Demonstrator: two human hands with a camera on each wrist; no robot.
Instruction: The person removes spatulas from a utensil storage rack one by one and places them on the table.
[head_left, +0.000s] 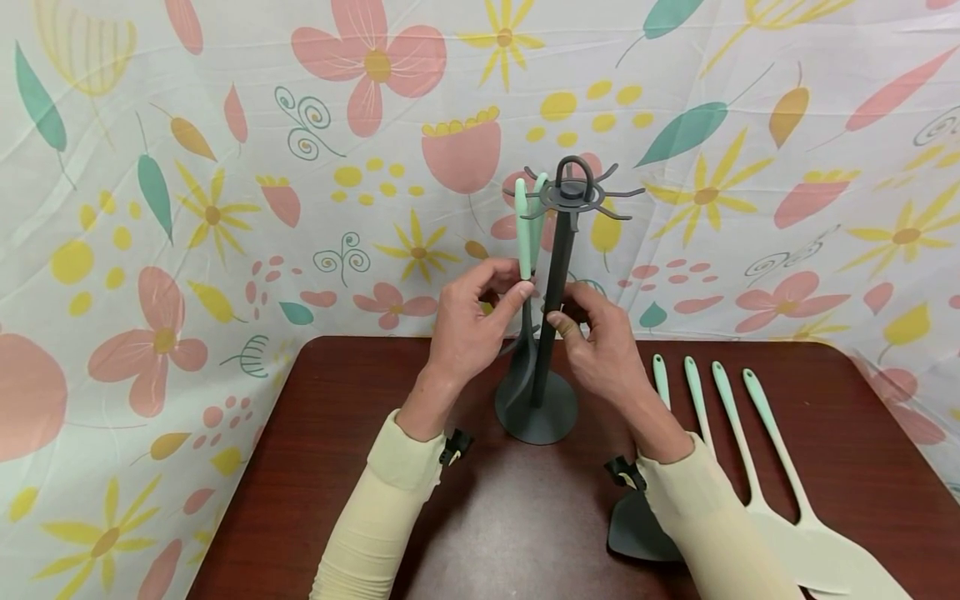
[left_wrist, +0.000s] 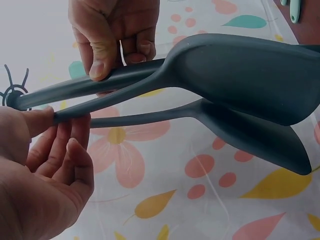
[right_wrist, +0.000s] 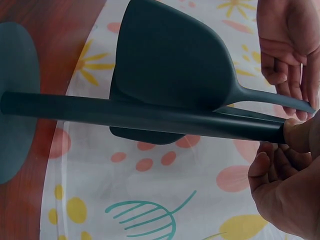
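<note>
A dark grey utensil stand with a round base and a ring of hooks has its pole (head_left: 557, 275) upright near the table's back. My right hand (head_left: 600, 342) grips that pole around mid-height. With thumb and fingers, my left hand (head_left: 476, 317) pinches the dark neck of a turner, its mint handle (head_left: 522, 233) pointing up beside the hooks. The broad dark head of this turner (left_wrist: 245, 75) hangs down close to the pole. Behind it is a second dark-headed utensil (left_wrist: 260, 135), also mint-handled, at the stand. Whether the held turner's handle is on a hook I cannot tell.
Several mint-handled utensils lie side by side on the right of the brown table (head_left: 300, 467). One has a dark head (head_left: 641, 529), partly under my right forearm; pale heads (head_left: 840, 558) lie farther right. A flower-printed cloth (head_left: 225, 167) hangs behind the table.
</note>
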